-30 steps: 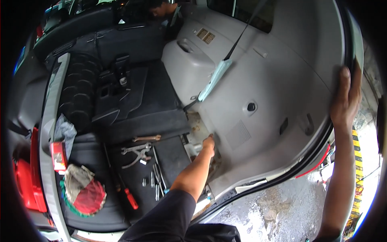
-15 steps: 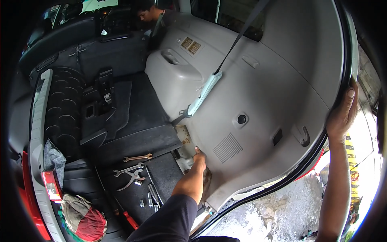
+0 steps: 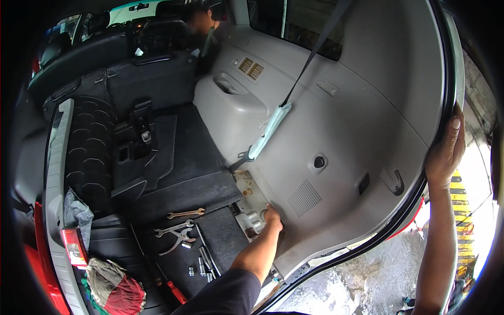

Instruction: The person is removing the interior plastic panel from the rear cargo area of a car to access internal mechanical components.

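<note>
My left hand (image 3: pixel 272 215) grips the lower front edge of the big grey side trim panel (image 3: pixel 362 126) in the car's cargo area. Its fingers are partly hidden at the panel's edge, where bare metal (image 3: pixel 244 186) shows in the gap. At the far right my right hand (image 3: pixel 446 152) is wrapped round the door frame (image 3: pixel 458 79) beside the black seal, thumb on the near side. A seat belt (image 3: pixel 310 63) with a pale wrapped cover (image 3: pixel 270 131) runs down across the panel.
On the dark cargo floor lie a copper-coloured wrench (image 3: pixel 186 213), a silver wrench (image 3: pixel 173 228), pliers (image 3: pixel 178 240), several sockets (image 3: pixel 202 265) and a red-handled screwdriver (image 3: pixel 176 291). A spare tyre (image 3: pixel 89 142) and a cloth (image 3: pixel 113 286) are at left. Another person (image 3: pixel 202 23) leans in at the back.
The view has shifted slightly, so the cargo area sits a little lower and further right. My left hand has moved slightly along the panel's lower edge; my right hand keeps its hold.
</note>
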The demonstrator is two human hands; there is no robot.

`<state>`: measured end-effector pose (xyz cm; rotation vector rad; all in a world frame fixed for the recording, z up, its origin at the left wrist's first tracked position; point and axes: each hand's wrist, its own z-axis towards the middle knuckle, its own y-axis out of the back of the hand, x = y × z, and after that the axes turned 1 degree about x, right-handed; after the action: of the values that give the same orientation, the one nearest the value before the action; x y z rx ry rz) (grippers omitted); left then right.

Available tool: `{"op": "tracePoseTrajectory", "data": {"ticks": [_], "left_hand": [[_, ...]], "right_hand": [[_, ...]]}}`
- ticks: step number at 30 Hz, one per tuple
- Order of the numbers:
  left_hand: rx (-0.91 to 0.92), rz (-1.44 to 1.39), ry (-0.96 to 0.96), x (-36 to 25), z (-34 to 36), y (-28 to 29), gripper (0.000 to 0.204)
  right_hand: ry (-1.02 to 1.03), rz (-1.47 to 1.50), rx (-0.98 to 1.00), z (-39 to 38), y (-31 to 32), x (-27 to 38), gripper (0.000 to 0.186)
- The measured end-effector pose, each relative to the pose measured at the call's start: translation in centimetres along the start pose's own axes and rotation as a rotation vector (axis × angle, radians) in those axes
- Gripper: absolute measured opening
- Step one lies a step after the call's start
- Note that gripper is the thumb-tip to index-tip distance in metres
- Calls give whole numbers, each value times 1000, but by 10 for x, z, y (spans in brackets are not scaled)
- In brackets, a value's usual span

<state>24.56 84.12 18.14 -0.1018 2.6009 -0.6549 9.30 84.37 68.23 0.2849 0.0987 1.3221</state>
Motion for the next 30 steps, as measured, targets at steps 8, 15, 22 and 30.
{"op": "tracePoseTrajectory", "data": {"ticks": [8,15,22,30], "left_hand": [[-32,349,-498,-18,-6,13,60],[309,96,-1199,-152,-135,-23,29],[240,487,-1470,-325,-249,-44,66],[261,617,-1364,-367,-298,-70,74]], "right_hand": [[4,-85,2,-1,-11,17,63],[4,-257,-29,0,-1,12,61],[-48,-187,27,-2,-12,25,56],[-54,-217,58,-1,-11,24,56]]}}
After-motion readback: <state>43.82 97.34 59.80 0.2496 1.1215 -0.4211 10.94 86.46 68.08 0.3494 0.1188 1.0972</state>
